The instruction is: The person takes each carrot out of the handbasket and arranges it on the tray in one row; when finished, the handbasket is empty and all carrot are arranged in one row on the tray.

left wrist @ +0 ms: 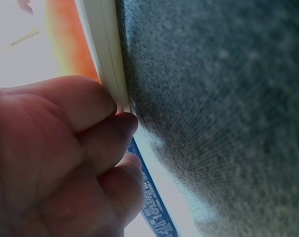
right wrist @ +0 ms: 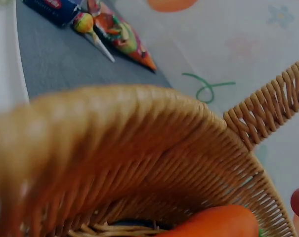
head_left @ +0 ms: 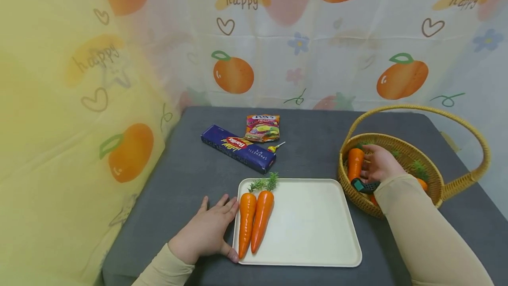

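A fruit-printed curtain (head_left: 293, 47) hangs behind the grey table (head_left: 309, 158). A wicker basket (head_left: 414, 150) with a hooped handle stands at the table's right side. A cream rectangular tray (head_left: 309, 224) lies just beside it, at the front of the table. A blue Barilla spaghetti box (head_left: 238, 148) lies diagonally behind the tray's left part. The left hand (head_left: 208, 233) is at the tray's left edge, fingers spread, touching the rim. The right hand (head_left: 382, 164) is inside the basket, its fingers next to an upright orange carrot (head_left: 356, 162); whether they grip it cannot be told. Further carrots in the basket are partly hidden. Two carrots (head_left: 263, 220) lie side by side on the tray's left part, green tops rearward. A Fox's candy bag (head_left: 263, 128) lies behind the box. A yellow-wrapped lollipop (head_left: 272, 149) lies near the box's right end.
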